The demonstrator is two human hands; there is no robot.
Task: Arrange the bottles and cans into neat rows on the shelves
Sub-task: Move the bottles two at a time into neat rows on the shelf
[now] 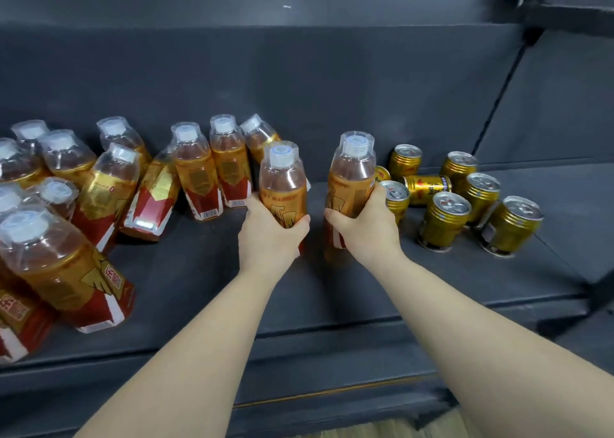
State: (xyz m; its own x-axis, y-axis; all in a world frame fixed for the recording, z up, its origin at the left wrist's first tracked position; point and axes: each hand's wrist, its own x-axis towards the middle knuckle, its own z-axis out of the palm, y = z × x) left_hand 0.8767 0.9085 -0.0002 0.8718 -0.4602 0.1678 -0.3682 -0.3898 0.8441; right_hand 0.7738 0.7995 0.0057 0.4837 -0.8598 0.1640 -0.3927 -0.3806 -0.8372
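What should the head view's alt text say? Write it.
A person's left hand grips one bottle and the right hand another bottle, both upright, at a dark shelf. More bottles crowd the left, some leaning; gold cans stand on the right, one can on its side.

Bare left hand [270, 238], bare right hand [363, 228].
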